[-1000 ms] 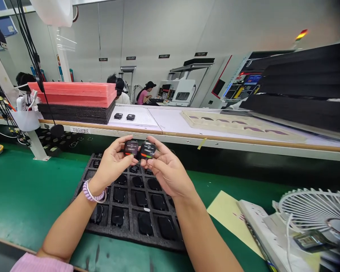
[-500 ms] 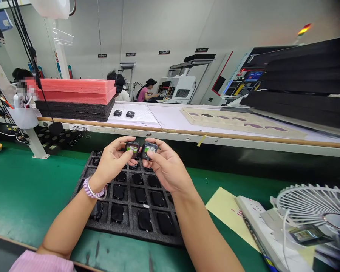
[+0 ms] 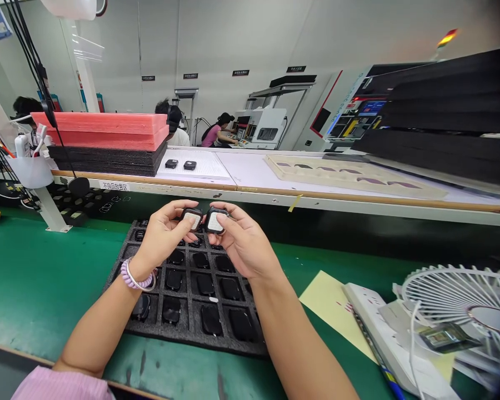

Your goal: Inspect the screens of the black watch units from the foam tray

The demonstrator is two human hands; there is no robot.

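My left hand (image 3: 163, 240) pinches a small square black watch-like device (image 3: 192, 219) between thumb and fingers. My right hand (image 3: 244, 244) holds a matching device (image 3: 215, 221) just beside it, and the two stand almost touching. Both faces look pale white. Under my hands lies a black foam tray (image 3: 127, 266) with rows of square pockets, and most pockets hold a dark device. My fingers hide the tray's far pockets. A beaded bracelet (image 3: 134, 278) circles my left wrist.
A green mat (image 3: 45, 278) covers the bench. Beyond a raised shelf edge (image 3: 316, 203) stand pink and black foam stacks (image 3: 108, 133), a white sheet (image 3: 191, 166) bearing two devices, and a beige tray (image 3: 350, 178). A fan (image 3: 454, 294) and power strip (image 3: 370, 316) sit right. Co-workers sit far back.
Both device faces now look pale, where earlier they showed dark with coloured bands. My hands have drawn slightly closer together, and the whole scene has shifted a little upward in view.
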